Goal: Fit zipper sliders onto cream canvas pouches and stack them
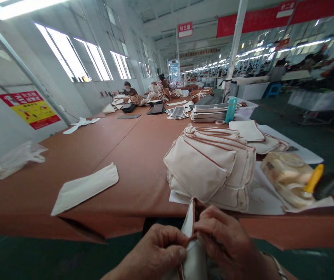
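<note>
Both hands are close together at the table's front edge, low in the view. My left hand pinches the edge of a cream piece with brown edging between thumb and curled fingers. On its other side, my right hand has its bent fingers closed on the same piece, near a fold that stands up. The lower part of the piece runs out of the picture. Just beyond my hands lies a stack of cream pieces with brown edges. A single cream piece lies flat to the left.
On the brown table are a plastic bag at left, a container with a yellow-handled tool at right, and a turquoise bottle beside stacked panels. A person sits at the far end.
</note>
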